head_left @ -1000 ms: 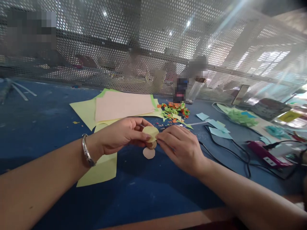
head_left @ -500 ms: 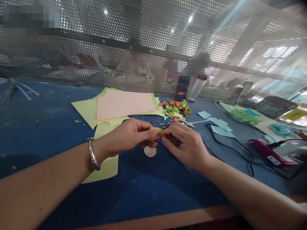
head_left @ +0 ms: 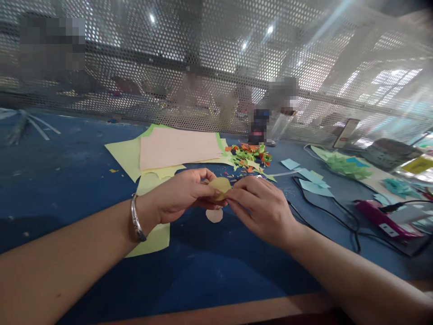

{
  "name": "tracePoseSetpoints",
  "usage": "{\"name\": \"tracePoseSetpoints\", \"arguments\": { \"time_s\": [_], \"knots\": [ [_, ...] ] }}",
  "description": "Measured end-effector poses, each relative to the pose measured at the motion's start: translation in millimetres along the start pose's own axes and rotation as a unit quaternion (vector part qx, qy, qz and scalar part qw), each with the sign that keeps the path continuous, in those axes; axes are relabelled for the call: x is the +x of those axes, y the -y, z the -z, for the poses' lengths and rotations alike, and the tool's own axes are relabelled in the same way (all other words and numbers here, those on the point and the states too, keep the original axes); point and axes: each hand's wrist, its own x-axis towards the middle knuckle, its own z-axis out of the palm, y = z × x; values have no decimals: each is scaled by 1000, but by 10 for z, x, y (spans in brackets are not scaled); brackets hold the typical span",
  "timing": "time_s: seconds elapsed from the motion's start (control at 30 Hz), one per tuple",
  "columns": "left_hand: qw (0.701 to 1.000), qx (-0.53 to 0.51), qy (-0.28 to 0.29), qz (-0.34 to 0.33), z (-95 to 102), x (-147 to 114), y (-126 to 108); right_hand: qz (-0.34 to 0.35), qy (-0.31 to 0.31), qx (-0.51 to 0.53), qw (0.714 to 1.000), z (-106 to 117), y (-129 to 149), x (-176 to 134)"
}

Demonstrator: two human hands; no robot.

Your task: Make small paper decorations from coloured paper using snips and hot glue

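Note:
A small rounded piece of yellow paper [head_left: 220,185] is held up between both hands over the blue table. My left hand [head_left: 186,192], with a silver bangle at the wrist, pinches its left side. The fingertips of my right hand [head_left: 260,203] grip its lower right edge. Just below lies a pale pink paper circle [head_left: 214,215] on the table, its top edge partly behind the fingers. Under my left wrist a sheet of yellow-green paper [head_left: 157,241] is partly covered.
A pink sheet [head_left: 179,146] lies on green and yellow sheets at the back. Orange and green paper scraps [head_left: 250,155] are heaped beside it. To the right are light blue paper squares [head_left: 316,187], black cables and a magenta power strip [head_left: 385,221]. A perforated metal screen [head_left: 209,58] stands behind.
The yellow paper has turned so that more of its flat face shows. My hands stay close together around it, fingers slightly shifted. The whole view has moved a little.

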Motion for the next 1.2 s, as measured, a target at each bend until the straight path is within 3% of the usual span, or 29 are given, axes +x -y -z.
{"name": "tracePoseSetpoints", "arguments": {
  "time_s": [0.17,0.37,0.63,0.93,1.2],
  "knots": [
    [998,52,29,-33,14,6,9,14,2,14,1000,1,8,-1],
    [992,76,29,-95,22,15,36,-23,-13,80,996,5,17,16],
    [992,96,28,-78,-4,3,-2,-95,-40,194,976,-28,32,14],
    [993,89,24,-68,-45,-6,8,-227,-44,265,936,-57,-17,32],
    [985,126,51,-110,-62,-42,9,-250,-40,284,925,-56,-16,36]
  ]
}}
